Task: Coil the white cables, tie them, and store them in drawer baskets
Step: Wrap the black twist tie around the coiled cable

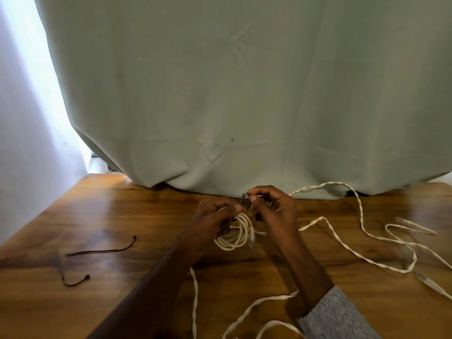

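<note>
— Where's the cable?

— The coiled white cable [234,232] hangs just over the counter [137,216], held in my left grip [215,216].

— And your right?

— My right grip [271,206] pinches the dark tie [243,199] above the coil.

two hands show: the left hand [212,217] and the right hand [274,208]. one coiled white cable [234,234] sits between them, with one dark cable tie [243,200] at its top. two more dark cable ties lie on the one wooden table [117,211]: a long one [102,250] and a short curled one [77,282]. loose white cables [362,221] trail to the right and below; their number cannot be told. one pale green curtain [244,94] hangs behind.
</note>
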Available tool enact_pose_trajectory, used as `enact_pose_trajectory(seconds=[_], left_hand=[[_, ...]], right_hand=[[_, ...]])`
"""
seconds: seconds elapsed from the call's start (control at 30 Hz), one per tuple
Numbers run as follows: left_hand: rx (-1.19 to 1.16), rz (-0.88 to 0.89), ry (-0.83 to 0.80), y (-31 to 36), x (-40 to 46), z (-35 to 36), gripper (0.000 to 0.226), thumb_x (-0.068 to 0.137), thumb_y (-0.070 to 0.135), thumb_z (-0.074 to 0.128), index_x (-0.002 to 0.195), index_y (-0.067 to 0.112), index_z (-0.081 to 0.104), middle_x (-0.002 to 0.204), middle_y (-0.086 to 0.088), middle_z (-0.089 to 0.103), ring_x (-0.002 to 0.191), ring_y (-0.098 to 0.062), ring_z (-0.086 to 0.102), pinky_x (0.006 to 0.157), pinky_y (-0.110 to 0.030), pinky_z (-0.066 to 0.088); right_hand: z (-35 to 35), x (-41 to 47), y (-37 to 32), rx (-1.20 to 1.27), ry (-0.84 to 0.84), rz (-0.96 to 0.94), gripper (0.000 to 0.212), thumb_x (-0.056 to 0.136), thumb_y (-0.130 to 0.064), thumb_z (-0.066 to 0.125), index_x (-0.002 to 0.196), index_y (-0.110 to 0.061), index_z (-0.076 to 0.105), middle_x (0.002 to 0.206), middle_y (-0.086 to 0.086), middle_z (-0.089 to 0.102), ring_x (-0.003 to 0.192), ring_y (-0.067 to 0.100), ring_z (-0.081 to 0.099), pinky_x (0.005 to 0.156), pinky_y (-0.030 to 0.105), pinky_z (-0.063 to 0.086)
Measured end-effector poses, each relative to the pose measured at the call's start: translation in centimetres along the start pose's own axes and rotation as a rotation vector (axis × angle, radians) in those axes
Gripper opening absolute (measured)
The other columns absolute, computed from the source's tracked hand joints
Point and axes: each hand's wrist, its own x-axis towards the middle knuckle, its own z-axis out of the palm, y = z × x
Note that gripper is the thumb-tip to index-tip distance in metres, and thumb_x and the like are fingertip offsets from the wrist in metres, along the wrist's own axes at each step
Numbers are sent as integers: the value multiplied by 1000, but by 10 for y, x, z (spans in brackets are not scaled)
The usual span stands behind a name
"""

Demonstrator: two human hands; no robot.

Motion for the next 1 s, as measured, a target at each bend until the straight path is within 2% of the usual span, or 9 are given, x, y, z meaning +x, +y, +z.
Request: enact_pose_trajectory(seconds=[0.13, 0.37, 0.5, 0.63, 0.77, 0.9, 1.0], left_hand=[[-12, -11, -2, 1, -1, 0, 17, 87, 18, 64, 79, 7, 74, 56, -6, 53, 39, -9, 36, 43, -22, 30], [-10, -24, -12, 1, 0, 0, 17, 87, 17, 63, 81, 6, 75, 58, -9, 55, 39, -7, 37, 41, -19, 32], [3, -33, -27, -1, 0, -2, 27, 88, 19, 64, 86, -7, 71, 64, -26, 48, 39, -8, 34, 40, -19, 30], [6, -52, -34, -2, -1, -3, 28, 88, 20, 64, 87, -6, 72, 65, -22, 48, 40, -10, 34, 42, -21, 31], [15, -61, -10, -2, -1, -3, 32, 87, 20, 64, 87, -12, 69, 67, -34, 47, 40, -9, 36, 42, -20, 32], [19, -82, 7, -3, 0, -3, 20, 90, 17, 65, 80, 2, 74, 66, -21, 51, 45, -16, 36, 45, -24, 29], [50, -84, 47, -5, 1, -3, 22, 91, 14, 66, 76, -2, 72, 59, -15, 49, 46, -18, 35, 46, -27, 27]], right_hand=[[0, 0, 3, -8, -37, -14, 18, 95, 3, 61, 95, -12, 73, 90, 1, 74, 79, 16, 70, 59, 27, 57], [1, 0, 5, -7, -71, -50, 18, 95, 5, 59, 96, -8, 71, 87, -2, 72, 79, 14, 70, 63, 28, 59], [1, 0, 6, 16, -78, -58, 15, 95, 6, 58, 98, -3, 70, 87, -1, 72, 77, 15, 70, 63, 29, 60], [2, -1, 7, 32, -97, -52, 15, 96, 5, 59, 98, -4, 71, 88, 0, 72, 78, 16, 69, 64, 31, 60], [3, -1, 6, 41, -131, -56, 16, 95, 5, 59, 98, -5, 71, 89, 2, 72, 80, 16, 69, 66, 29, 58], [3, -2, 6, -35, -125, -146, 11, 94, 0, 64, 100, -4, 72, 89, 2, 72, 83, 17, 69, 70, 34, 60], [4, -2, 9, -140, -101, -218, 10, 93, -3, 66, 99, -9, 72, 88, -6, 72, 84, 16, 69, 73, 37, 59]])
